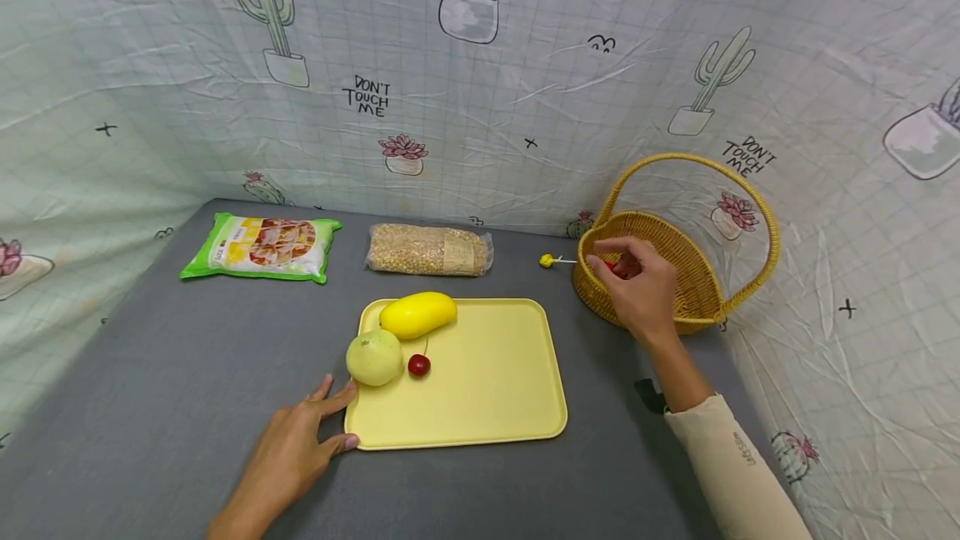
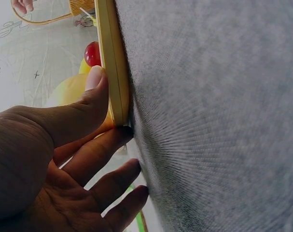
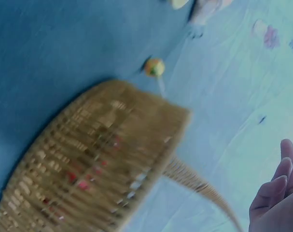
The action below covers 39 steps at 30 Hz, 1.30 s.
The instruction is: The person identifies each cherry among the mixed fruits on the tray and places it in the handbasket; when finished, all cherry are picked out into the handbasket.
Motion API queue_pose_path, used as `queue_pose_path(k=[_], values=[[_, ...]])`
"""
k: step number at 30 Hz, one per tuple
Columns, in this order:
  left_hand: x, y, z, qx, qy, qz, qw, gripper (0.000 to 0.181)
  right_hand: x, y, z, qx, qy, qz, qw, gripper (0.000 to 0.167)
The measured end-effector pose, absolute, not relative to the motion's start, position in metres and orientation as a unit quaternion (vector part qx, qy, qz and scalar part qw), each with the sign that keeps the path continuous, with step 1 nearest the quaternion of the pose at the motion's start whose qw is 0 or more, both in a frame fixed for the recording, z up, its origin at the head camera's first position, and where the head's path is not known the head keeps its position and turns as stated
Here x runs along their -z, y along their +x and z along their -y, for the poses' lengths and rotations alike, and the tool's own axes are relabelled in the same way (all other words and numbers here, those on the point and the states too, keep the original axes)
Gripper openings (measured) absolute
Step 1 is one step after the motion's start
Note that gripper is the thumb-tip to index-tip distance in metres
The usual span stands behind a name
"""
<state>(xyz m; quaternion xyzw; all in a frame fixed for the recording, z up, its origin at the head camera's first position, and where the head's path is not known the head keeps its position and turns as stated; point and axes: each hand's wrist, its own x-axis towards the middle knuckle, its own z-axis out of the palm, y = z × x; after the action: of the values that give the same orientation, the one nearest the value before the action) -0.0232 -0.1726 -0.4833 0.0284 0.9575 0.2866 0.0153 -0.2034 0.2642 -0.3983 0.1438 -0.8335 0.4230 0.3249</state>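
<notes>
My left hand (image 1: 288, 448) touches the left edge of a yellow tray (image 1: 487, 382), its thumb on the rim by the near corner. On the tray lie a yellow mango (image 1: 417, 315), a round pale-green fruit (image 1: 374, 358) and a dark red cherry (image 1: 419, 366) with a stem. My right hand (image 1: 641, 286) hovers over a wicker basket (image 1: 686, 252), thumb and fingers apart. Something red (image 1: 613, 267) shows in the gap between them. Through the weave in the right wrist view, red items (image 3: 81, 181) appear inside the basket; their kind is unclear.
A yellow ball on a white stick, like a lollipop (image 1: 547, 261), lies left of the basket. Farther back are a clear bag of yellow grains (image 1: 412, 250) and a green-edged food bag (image 1: 262, 248). The basket's tall handle (image 1: 772, 227) arches up. A printed curtain (image 1: 525, 82) hangs behind.
</notes>
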Motion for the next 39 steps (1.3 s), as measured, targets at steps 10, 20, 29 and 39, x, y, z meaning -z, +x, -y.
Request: queue_pose_path(k=[10,20,29,39], values=[[0.486,-0.022,0.172,-0.295,0.032,-0.955,0.006,0.076,0.4,-0.182,-0.233,-0.412,0.225,0.824,0.318,0.022],[0.486,-0.022,0.172,-0.296,0.034,-0.955,0.002,0.074,0.407,-0.162,-0.203,-0.402,0.278,0.831,0.267,0.025],[0.487,-0.023,0.172,-0.296,0.032,-0.954,0.012,0.076,0.417,-0.148,-0.175,-0.376,0.312,0.849,0.2,0.028],[0.486,-0.022,0.172,-0.3,0.032,-0.954,0.009,0.077,0.426,-0.133,-0.146,-0.323,0.345,0.876,0.098,0.034]])
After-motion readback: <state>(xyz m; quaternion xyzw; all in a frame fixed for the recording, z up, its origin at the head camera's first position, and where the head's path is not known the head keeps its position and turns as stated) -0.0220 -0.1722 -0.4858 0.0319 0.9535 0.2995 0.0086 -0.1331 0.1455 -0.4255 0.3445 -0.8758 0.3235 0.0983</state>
